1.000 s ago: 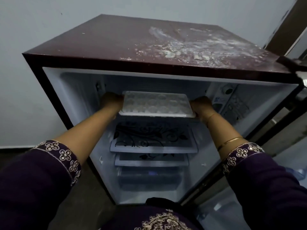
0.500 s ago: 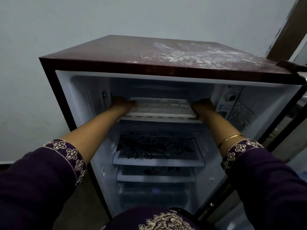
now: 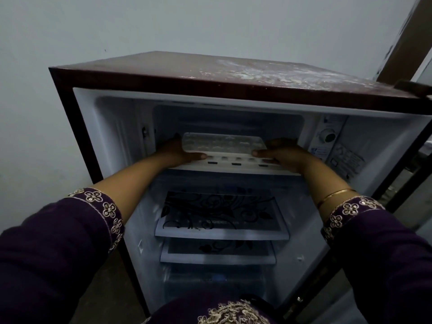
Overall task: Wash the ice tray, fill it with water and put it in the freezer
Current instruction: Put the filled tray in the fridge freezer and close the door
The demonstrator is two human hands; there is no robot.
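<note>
Gripping the ice tray [image 3: 224, 144] at both short ends, left hand [image 3: 181, 152] and right hand [image 3: 284, 153] clamped on, right at the freezer compartment [image 3: 289, 123] mouth. Probably stiff plastic, water-heavy, spill-prone; best held level by the ends.

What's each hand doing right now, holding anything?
Left hand: closed on the left end of the ice tray.
Right hand: closed on the tray's right end, at the freezer compartment opening.
</note>
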